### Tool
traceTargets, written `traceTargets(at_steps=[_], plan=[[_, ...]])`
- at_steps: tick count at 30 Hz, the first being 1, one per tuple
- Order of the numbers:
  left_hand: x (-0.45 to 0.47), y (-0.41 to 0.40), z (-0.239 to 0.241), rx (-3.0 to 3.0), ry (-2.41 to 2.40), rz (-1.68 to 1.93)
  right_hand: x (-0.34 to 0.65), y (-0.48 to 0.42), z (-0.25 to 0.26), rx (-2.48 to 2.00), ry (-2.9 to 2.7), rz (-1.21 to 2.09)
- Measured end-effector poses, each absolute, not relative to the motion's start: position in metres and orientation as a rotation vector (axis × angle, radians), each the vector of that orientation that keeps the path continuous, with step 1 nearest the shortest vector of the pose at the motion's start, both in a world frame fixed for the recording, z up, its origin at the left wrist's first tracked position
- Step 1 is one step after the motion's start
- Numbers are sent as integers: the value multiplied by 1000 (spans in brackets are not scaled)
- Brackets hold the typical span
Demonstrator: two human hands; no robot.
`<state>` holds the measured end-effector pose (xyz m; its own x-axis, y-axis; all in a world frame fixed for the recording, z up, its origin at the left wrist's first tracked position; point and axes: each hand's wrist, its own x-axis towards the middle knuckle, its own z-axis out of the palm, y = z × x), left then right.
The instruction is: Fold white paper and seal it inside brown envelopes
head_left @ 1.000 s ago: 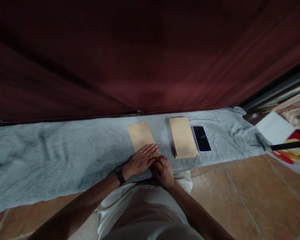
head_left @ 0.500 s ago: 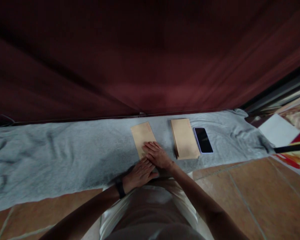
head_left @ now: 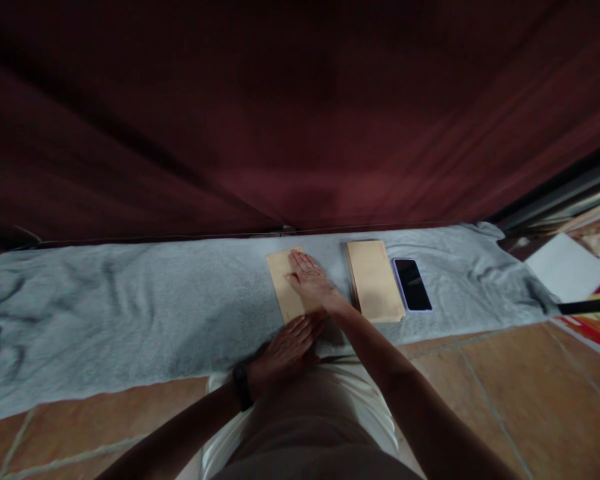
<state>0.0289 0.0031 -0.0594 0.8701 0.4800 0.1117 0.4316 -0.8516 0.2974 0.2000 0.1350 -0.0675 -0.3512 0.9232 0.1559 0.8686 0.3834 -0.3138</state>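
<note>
A tan envelope [head_left: 284,288] lies on a grey towel [head_left: 130,313] spread over the tiled floor. My right hand [head_left: 310,280] lies flat on the envelope's far half, fingers stretched out. My left hand [head_left: 287,350], with a dark wristband, rests flat at the envelope's near end, fingers together and extended. A stack of tan envelopes [head_left: 375,280] sits just to the right, with a dark phone [head_left: 413,285] beside it.
A dark red curtain [head_left: 300,113] hangs along the towel's far edge. White paper [head_left: 565,267] and a red and yellow printed sheet [head_left: 587,317] lie at the far right. Brown floor tiles [head_left: 505,387] run along the near side. My white-clad lap fills the bottom centre.
My right hand slid from the envelope's near end up to its far half. My left hand drew back from the middle of the envelope to its near end.
</note>
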Motion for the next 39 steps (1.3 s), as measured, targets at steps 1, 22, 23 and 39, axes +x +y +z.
traceTargets(at_steps=[1,22,23,39], plan=[[29,3,-58,2750,690,268,199,140,-68,-1594,-2325,258],[11,-10,-60,2852,780,260,236,0,-59,-1473,-2357,325],[7,-11,-58,2850,787,254,238,-11,-59,-1506,-2318,316],[52,4,-26,2880,1271,96,218,-24,-64,-1893,-1678,205]])
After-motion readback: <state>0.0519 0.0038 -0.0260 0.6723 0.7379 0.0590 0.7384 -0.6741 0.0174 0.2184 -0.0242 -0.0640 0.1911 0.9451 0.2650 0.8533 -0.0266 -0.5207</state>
